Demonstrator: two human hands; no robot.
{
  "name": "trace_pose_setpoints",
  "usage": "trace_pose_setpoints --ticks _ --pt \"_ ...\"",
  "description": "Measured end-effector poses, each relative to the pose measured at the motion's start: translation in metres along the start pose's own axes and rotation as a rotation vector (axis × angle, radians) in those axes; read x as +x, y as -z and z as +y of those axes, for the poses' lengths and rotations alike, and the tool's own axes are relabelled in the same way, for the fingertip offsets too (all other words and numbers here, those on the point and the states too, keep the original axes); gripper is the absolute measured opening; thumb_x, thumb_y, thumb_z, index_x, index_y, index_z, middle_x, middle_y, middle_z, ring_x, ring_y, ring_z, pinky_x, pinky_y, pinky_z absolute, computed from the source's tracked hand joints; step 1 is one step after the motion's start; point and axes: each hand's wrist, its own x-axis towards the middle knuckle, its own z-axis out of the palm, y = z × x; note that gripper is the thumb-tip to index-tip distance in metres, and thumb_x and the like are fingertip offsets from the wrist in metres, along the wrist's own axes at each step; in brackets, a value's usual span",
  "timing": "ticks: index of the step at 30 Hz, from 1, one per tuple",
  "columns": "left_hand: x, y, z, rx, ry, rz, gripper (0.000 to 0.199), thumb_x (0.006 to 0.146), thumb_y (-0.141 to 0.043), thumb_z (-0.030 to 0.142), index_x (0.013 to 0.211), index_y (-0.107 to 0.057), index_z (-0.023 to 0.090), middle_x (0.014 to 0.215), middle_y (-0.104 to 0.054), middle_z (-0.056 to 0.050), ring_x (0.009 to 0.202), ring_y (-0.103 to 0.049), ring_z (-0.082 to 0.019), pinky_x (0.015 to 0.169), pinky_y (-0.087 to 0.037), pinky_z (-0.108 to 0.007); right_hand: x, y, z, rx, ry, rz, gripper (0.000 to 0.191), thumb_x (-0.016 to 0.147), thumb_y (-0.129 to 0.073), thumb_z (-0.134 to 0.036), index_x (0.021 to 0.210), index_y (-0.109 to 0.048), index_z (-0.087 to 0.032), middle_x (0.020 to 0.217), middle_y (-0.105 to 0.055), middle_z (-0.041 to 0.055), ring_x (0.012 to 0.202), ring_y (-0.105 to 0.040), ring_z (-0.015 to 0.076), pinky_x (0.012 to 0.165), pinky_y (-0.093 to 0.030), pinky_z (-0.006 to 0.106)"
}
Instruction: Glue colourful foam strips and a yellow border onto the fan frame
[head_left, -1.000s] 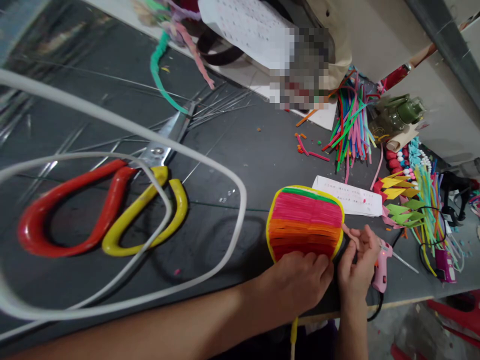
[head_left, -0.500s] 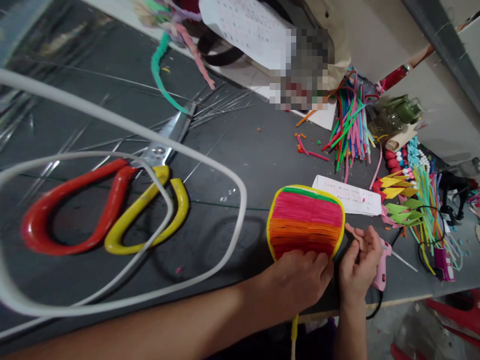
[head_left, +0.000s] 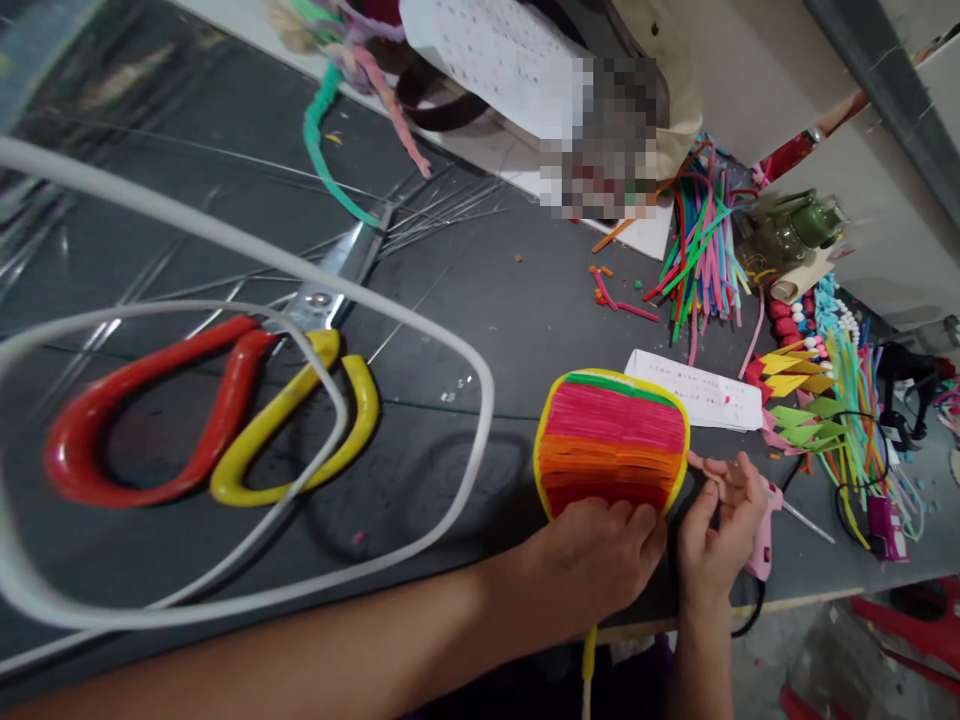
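Note:
A round-cornered panel [head_left: 615, 440] striped green, pink, orange and red, with a yellow rim, lies near the table's front edge. My left hand [head_left: 607, 555] is closed over its lower part, hiding that end. Below this hand a yellow-wrapped stick [head_left: 589, 655] sticks out past the table edge. Just right of the panel, my right hand [head_left: 716, 520] has curled fingers pressed together. A thin pinkish end near the rim could be a fingertip or a strip; I cannot tell. Beside that hand lies a pink glue gun [head_left: 763, 530], partly hidden.
Large scissors [head_left: 296, 410] with red and yellow handles lie left, under a white looped cable [head_left: 487, 400]. Thin wires surround their blades. Beyond the panel are a folded paper [head_left: 701, 393], bundled colored stems [head_left: 709, 250] and a green bottle [head_left: 795, 235]. Folded colored pieces [head_left: 802, 400] sit right.
My right hand's fingers have shifted very slightly, and the pinkish end beside the rim now sits a little lower and closer to it. My left hand and the panel hold nearly the same place.

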Motion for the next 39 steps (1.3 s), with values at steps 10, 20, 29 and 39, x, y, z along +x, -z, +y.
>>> trace_pose_setpoints --ticks 10,20,29,39 --pt "0.000 -0.003 0.001 0.020 0.008 0.023 0.014 0.086 -0.059 0.013 0.100 -0.060 0.014 0.081 -0.061 -0.004 0.065 -0.059 -0.019 0.046 -0.036 -0.032 -0.003 0.000 -0.001 0.038 -0.012 0.002 0.045 0.101 -0.045 -0.026 0.144 -0.036 -0.019 0.110 -0.061 0.0140 0.093 -0.070 0.0219 0.083 -0.059 0.044" --pt "-0.001 -0.001 0.001 0.012 0.002 0.008 0.016 0.088 -0.055 0.010 0.103 -0.059 0.013 0.084 -0.061 -0.005 0.067 -0.058 -0.020 0.050 -0.038 -0.032 -0.001 0.001 -0.004 0.051 0.015 0.028 0.041 0.100 -0.046 -0.023 0.141 -0.041 -0.018 0.106 -0.062 0.0123 0.088 -0.072 0.0205 0.080 -0.060 0.042" --pt "-0.002 0.001 0.000 0.033 -0.024 0.011 0.015 0.088 -0.055 0.012 0.103 -0.058 0.013 0.082 -0.060 -0.004 0.067 -0.059 -0.020 0.048 -0.035 -0.032 -0.009 0.006 -0.011 0.179 0.158 0.072 0.040 0.095 -0.052 -0.012 0.133 -0.048 -0.022 0.092 -0.062 0.0029 0.068 -0.068 0.0125 0.061 -0.058 0.028" --pt "-0.001 -0.009 0.002 0.030 -0.009 0.055 0.017 0.086 -0.057 0.014 0.104 -0.059 0.013 0.083 -0.063 -0.006 0.067 -0.058 -0.019 0.051 -0.035 -0.031 -0.003 0.004 -0.013 0.192 0.112 -0.039 0.041 0.097 -0.048 -0.013 0.136 -0.041 -0.022 0.094 -0.060 0.0039 0.071 -0.067 0.0136 0.064 -0.058 0.031"
